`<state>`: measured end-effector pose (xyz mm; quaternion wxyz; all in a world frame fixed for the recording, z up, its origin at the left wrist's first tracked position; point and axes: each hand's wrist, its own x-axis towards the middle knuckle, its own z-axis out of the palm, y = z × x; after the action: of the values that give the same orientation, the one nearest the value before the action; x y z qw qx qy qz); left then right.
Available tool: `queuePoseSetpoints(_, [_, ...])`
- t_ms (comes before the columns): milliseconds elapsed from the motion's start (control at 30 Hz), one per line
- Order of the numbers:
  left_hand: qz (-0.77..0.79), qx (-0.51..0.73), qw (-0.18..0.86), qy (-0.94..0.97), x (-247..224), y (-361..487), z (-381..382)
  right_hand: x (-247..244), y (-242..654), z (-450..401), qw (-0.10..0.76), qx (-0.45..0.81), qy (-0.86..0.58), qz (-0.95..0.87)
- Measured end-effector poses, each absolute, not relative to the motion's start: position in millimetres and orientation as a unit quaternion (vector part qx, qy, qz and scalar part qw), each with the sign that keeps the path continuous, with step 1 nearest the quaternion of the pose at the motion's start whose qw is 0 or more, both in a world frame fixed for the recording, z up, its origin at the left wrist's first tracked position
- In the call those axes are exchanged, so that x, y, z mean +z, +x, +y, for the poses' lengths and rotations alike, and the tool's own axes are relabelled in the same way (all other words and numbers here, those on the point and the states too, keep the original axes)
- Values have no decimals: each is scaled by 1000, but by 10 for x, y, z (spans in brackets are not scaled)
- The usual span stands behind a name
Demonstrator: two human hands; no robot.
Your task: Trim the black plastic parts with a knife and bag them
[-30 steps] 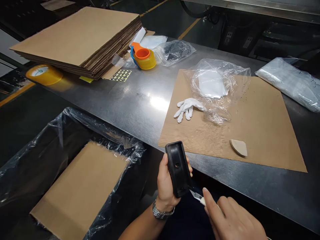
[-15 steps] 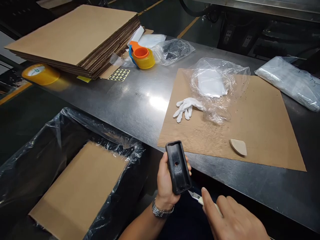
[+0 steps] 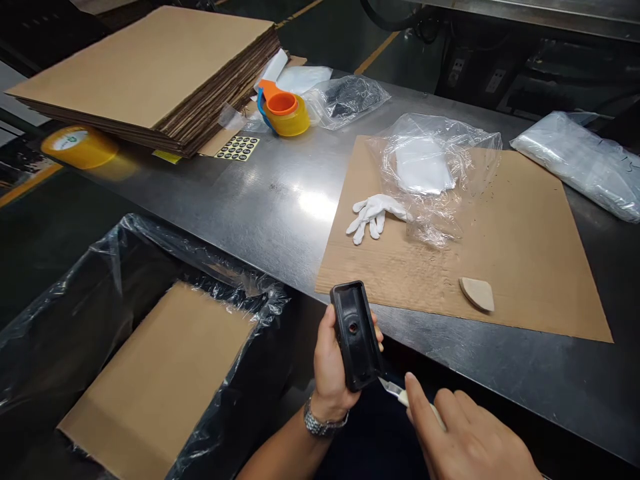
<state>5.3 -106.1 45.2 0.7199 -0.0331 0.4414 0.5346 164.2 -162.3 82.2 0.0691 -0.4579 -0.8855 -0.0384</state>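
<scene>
A black rectangular part (image 3: 356,340) with a long hollow and a small hole in its middle is gripped by my left hand (image 3: 330,370), whose fingers wrap round behind it. A watch is on that wrist. My right hand (image 3: 460,427) is closed on a knife (image 3: 403,396) with a pale handle, the forefinger stretched along it. The knife's blade tip is at the lower right corner of the black part; whether they touch is hard to tell.
On the metal table (image 3: 280,220) are a cardboard sheet (image 3: 530,253), a white glove (image 3: 373,217), clear bags (image 3: 425,167), a beige wedge (image 3: 477,295), tape (image 3: 293,120) and stacked cardboard (image 3: 150,67). A plastic-lined box (image 3: 115,267) stands at lower left.
The knife and my right hand have shifted very slightly upwards and to the right. My left hand still holds the black part in nearly the same place.
</scene>
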Motion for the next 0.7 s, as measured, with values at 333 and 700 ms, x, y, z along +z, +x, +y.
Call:
queuePoseSetpoints(333, [426,551,718,-2,453,63,-1114,803,1693,-1632,52,-18,-448,-892])
queuePoseSetpoints(700, [428,553,715,6,474,61,-1118,808,1709,-1617,47,-10,-441,-896])
